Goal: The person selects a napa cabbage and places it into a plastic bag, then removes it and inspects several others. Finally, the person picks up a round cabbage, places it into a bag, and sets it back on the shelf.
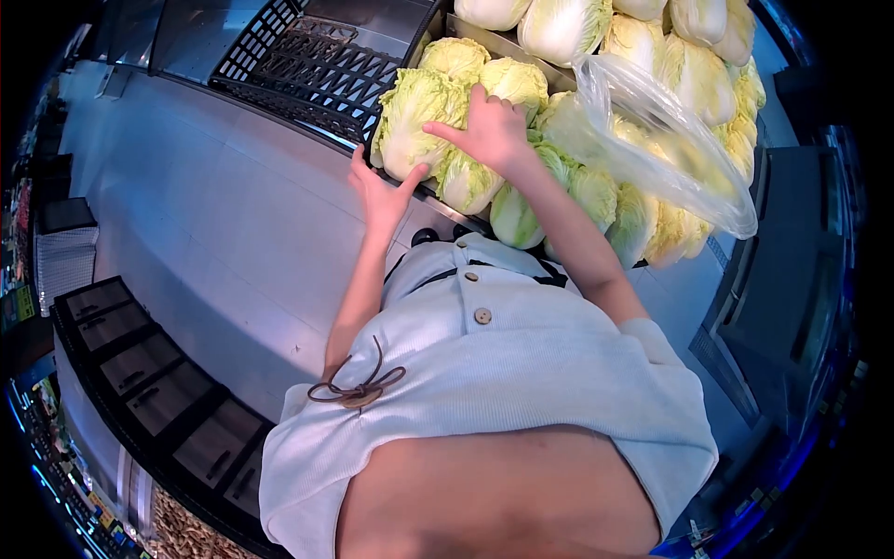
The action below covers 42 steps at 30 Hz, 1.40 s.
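- The cabbage (408, 116) sits at the upper middle of the frame, just beside the black crate (328, 78).
- The left hand (381, 193) is open, thumb at the cabbage's pale base.
- The right hand (494, 136) spreads thumb and forefinger; contact is unclear.
- Likely heavy and firm, with slippery ribs and leaf edges that tear.
- Best hold: cup the base, steady the middle.

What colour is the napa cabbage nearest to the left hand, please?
The napa cabbage is yellow-green, whitish toward its base, best seen in the head view.
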{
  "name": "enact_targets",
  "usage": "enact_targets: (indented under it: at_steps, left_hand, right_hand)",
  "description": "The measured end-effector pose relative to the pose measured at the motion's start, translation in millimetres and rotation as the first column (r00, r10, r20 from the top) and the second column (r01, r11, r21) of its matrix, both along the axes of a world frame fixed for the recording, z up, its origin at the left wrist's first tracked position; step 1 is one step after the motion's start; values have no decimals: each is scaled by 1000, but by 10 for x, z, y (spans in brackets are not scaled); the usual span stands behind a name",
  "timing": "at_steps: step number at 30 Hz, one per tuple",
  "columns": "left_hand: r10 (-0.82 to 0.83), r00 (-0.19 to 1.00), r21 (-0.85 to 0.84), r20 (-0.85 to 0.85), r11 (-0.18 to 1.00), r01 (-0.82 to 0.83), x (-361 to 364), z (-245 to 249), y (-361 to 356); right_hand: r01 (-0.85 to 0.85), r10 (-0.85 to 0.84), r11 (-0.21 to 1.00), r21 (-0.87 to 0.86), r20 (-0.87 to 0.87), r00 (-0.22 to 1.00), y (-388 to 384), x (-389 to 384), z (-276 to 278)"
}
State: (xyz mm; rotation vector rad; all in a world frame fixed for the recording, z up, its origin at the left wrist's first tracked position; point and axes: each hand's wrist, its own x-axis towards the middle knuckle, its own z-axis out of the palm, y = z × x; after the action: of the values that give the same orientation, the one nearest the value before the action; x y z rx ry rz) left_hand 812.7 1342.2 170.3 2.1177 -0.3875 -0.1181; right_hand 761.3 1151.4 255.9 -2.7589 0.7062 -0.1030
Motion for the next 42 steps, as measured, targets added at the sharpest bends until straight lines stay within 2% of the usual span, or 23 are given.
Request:
enact_targets:
  at_steps: [4,5,8,11,14,17,23,29,38,42]
  left_hand:
    - [-113,991,15,-72,993,115,15,94,7]
    - [-100,991,23,-87,995,102,-6,113,0]
    - [-130,991,34,10,991,129,2,54,-43]
    - [-119,974,111,194,989,98,-1,10,-106]
    - [-132,970,156,203,983,101,9,34,-141]
    - [-160,938,171,309,979,111,4,36,-150]
    - [-161,934,146,317,982,120,42,-12,-179]
    - [-136,974,115,179,987,116,56,-3,-176]
    - [-204,953,181,225,970,165,128,28,-176]
    - [-170,971,171,170,975,141,81,35,-175]
  right_hand:
    - [-31,31,994,-107,1,1000,72,86,-83]
    - [-34,33,992,-122,-13,999,80,94,-92]
    - [-46,48,997,-64,30,998,88,96,-113]
    - [-12,13,1000,-11,52,999,66,94,-198]
    - [-15,14,999,28,45,999,57,71,-182]
    - [-48,45,999,23,135,990,46,43,-207]
    - [-68,66,998,2,207,976,42,11,-225]
    - [-100,93,995,14,260,961,-3,23,-200]
    - [-42,39,999,2,342,939,34,46,-278]
    - [-123,91,989,83,314,945,-15,60,-241]
